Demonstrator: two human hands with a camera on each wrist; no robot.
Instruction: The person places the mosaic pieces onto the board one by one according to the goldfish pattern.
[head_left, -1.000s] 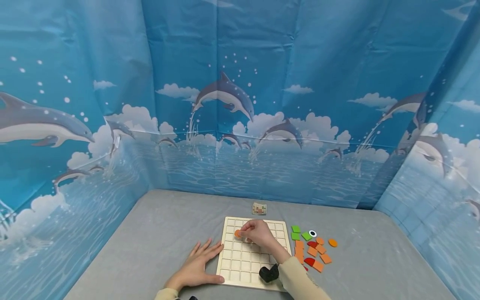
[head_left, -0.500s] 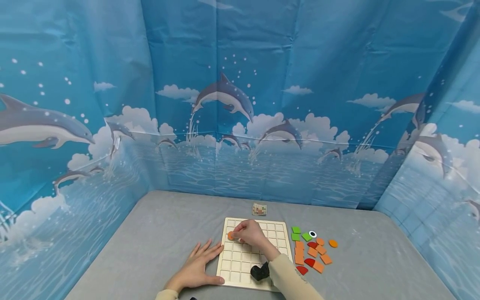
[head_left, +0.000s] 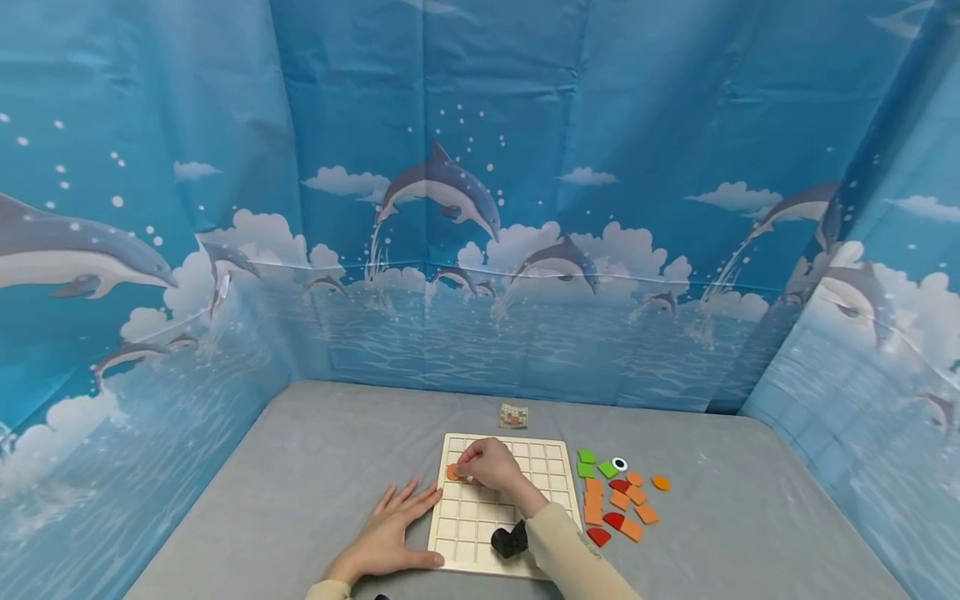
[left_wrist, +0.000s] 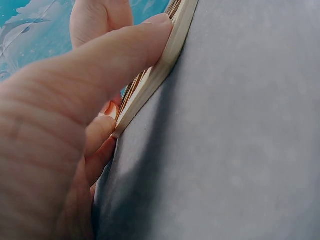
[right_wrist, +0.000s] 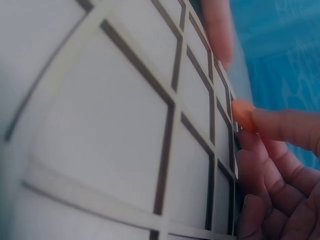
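A pale wooden grid board (head_left: 474,530) lies on the grey table. Over its upper left cells, my right hand (head_left: 491,465) pinches an orange round piece (head_left: 452,472) between thumb and fingers. The right wrist view shows this orange piece (right_wrist: 243,114) at the board's surface, held by its edge; whether it sits inside a cell I cannot tell. My left hand (head_left: 390,533) lies spread at the board's left side, fingers straight. In the left wrist view, the thumb (left_wrist: 125,47) rests on the board's rim (left_wrist: 160,70).
Right of the board lie several loose pieces: green squares (head_left: 587,457), orange squares (head_left: 593,500), red quarter-rounds (head_left: 598,537), a yellow-orange disc (head_left: 661,482) and a black-and-white eye disc (head_left: 619,464). A small patterned card (head_left: 513,416) lies behind the board. A dolphin-print curtain (head_left: 465,325) surrounds the table.
My right hand has carried the orange round piece leftward across the board's upper rows, to near the left edge. The left hand keeps its place by the board. The head view has shifted slightly.
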